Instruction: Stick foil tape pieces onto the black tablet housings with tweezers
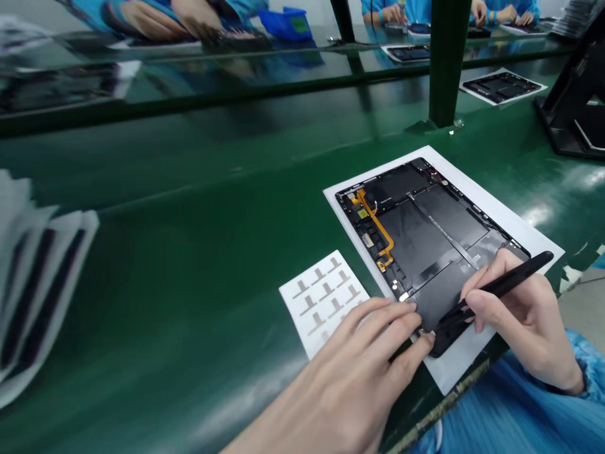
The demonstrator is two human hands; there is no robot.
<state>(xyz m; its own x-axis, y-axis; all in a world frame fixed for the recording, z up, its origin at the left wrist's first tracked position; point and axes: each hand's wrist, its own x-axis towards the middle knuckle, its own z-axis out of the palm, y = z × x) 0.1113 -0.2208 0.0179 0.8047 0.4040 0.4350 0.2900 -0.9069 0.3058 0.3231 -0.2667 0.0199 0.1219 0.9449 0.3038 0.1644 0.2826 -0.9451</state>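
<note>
Head view: looking forward and down across a long table at two hands working on an opened tablet.

Tablet: the open tablet (pixel 420 246) lies flat, back removed, showing dark panels and an orange ribbon cable (pixel 375 221). Its long axis runs diagonally, from the far left toward the near right.

Position: it sits on a white paper sheet (pixel 517 221), set at the same slant, near the table's front edge.

Left hand: the left hand (pixel 345 372) is relaxed, fingers extended, with the fingertips (pixel 411 309) touching the tablet's near edge.

Right hand: the right hand (pixel 517 315) is closed in a pen grip around a slim black tool (pixel 513 280), its tip toward the tablet's near corner.

Surface: the green table (pixel 142 252) is glossy. A label sheet (pixel 321 302) lies just beside the tablet, and striped sheets (pixel 42 290) lie at left.

Room: a green post (pixel 444 63) rises behind. Across a glassy divider, co-workers' hands (pixel 501 12) rest at another table.

Hidden: fingers cover the tool's tip, and the left picture edge cuts off the striped sheets.
</note>
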